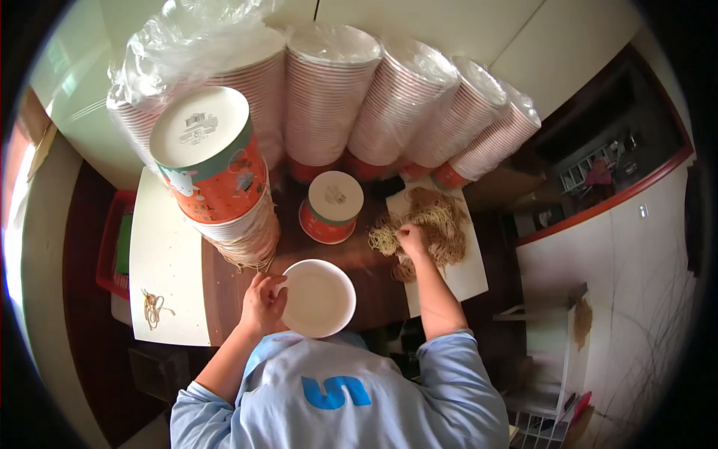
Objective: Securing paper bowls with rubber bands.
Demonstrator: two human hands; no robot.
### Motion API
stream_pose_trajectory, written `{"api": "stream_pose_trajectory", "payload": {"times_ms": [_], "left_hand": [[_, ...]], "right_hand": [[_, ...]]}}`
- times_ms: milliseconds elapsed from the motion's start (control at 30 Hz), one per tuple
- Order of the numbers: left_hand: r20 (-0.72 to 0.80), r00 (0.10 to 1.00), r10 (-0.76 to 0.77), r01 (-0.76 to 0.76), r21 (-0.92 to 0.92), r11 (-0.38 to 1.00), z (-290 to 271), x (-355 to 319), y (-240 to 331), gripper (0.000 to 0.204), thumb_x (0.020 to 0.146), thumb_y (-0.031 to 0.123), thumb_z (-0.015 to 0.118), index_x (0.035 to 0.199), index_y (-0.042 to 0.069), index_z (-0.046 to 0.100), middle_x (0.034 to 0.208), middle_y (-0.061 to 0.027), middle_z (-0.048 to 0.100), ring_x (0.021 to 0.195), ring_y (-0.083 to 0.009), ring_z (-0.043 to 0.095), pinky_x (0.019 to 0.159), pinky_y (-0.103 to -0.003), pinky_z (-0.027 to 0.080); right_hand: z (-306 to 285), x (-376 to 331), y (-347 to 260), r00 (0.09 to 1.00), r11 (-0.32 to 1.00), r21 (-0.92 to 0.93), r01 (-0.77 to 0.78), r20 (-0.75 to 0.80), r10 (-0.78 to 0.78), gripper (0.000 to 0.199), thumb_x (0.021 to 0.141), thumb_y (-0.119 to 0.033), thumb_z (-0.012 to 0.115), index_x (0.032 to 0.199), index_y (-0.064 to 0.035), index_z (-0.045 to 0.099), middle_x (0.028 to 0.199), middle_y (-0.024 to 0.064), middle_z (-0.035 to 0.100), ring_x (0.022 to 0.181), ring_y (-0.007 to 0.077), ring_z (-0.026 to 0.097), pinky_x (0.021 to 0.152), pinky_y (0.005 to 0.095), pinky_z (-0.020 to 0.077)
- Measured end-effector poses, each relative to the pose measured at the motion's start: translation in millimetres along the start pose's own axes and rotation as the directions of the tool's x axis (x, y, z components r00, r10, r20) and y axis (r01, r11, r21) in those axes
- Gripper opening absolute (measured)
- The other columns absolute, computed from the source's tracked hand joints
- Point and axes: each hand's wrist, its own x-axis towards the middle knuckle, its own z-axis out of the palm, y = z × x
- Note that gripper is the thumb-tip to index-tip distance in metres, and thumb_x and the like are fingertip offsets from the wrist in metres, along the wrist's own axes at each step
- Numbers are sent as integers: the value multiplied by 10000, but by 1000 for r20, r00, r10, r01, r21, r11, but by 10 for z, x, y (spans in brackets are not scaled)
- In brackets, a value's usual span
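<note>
At the table's near edge stands a white paper bucket [318, 298], its open mouth facing up. My left hand [263, 303] is closed at its left rim, fingers curled against the edge. To the right, my right hand [413, 241] reaches into a tangled pile of thin tan cords [437, 224], its fingers pinched together at the pile's left part. What lies between those fingertips is largely hidden. Beyond the white bucket, a red and green paper bucket [335, 198] rests upside down. A taller inverted stack of printed buckets [217, 161] is at the left, with many cord loops around its lower part.
Several tall stacks of nested paper buckets [329, 97] in clear plastic line the back against the wall. A few loose cords [155, 308] lie on the white left part of the table [168, 262]. A red crate [116, 247] sits beyond its left edge. Shelving [550, 389] stands at the right.
</note>
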Motion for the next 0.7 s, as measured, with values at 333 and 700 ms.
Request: {"api": "stream_pose_trajectory", "payload": {"times_ms": [333, 700], "left_hand": [[-67, 997, -31, 29, -34, 999, -123, -111, 1, 181, 758, 17, 612, 938, 37, 628, 847, -111, 559, 613, -213, 561, 542, -298, 481], [43, 995, 92, -86, -118, 989, -30, 215, 511, 183, 768, 11, 617, 945, 42, 651, 823, -93, 565, 660, -190, 567, 581, -280, 480]], "right_hand": [[-479, -44, -162, 981, 816, 573, -75, -105, 164, 142, 788, -125, 653, 828, 11, 650, 713, 59, 627, 647, 155, 561, 634, 301, 457], [-2165, -534, -1030, 970, 159, 979, 127, -89, -228, 116, 878, -161, 538, 948, -70, 550, 843, 81, 609, 768, 197, 583, 713, 325, 454]]}}
